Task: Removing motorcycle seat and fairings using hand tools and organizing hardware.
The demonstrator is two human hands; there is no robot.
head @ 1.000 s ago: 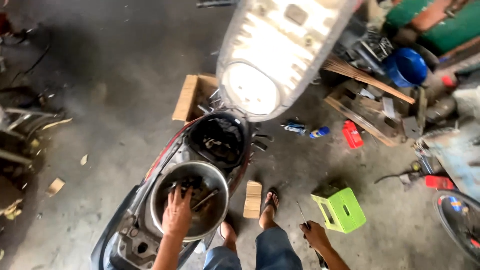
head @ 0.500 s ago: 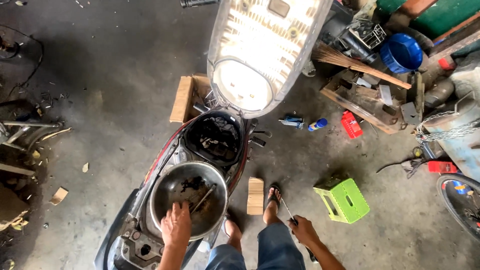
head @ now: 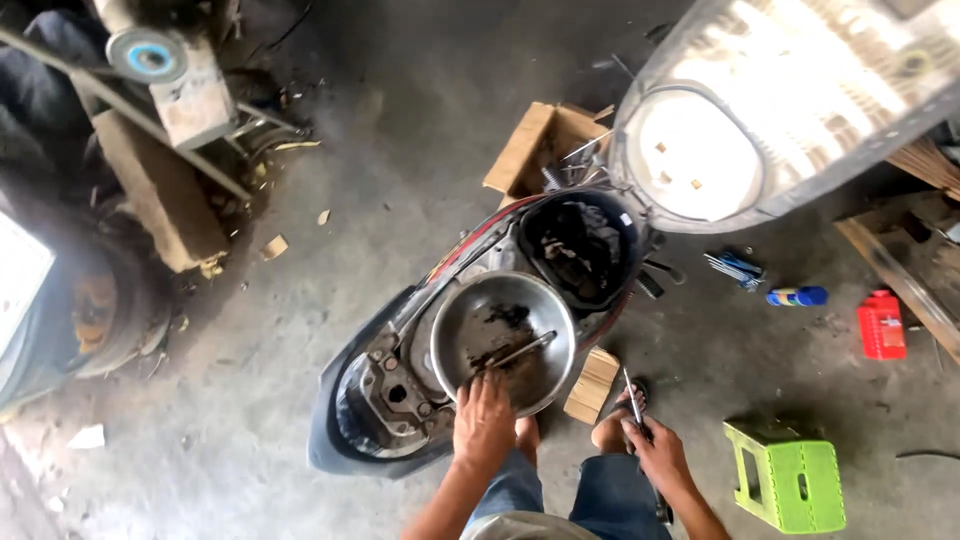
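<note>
Dull, grease-smeared metal bowl, shiny steel tool, glossy green plastic stool, rough grey concrete floor.

Left hand on the bowl atop the scooter, right hand beside it gripping perhaps a screwdriver, stool further right.

Place: I'd call this a scooter repair workshop.
Floor: I see stained grey concrete floor with scraps lying about.
Vehicle: a stripped scooter with its seat raised.
Tools: a metal bowl of parts sits in the scooter's open body; a cardboard box holds tools.
Clutter: spray can, red container, green stool, wood planks.
</note>
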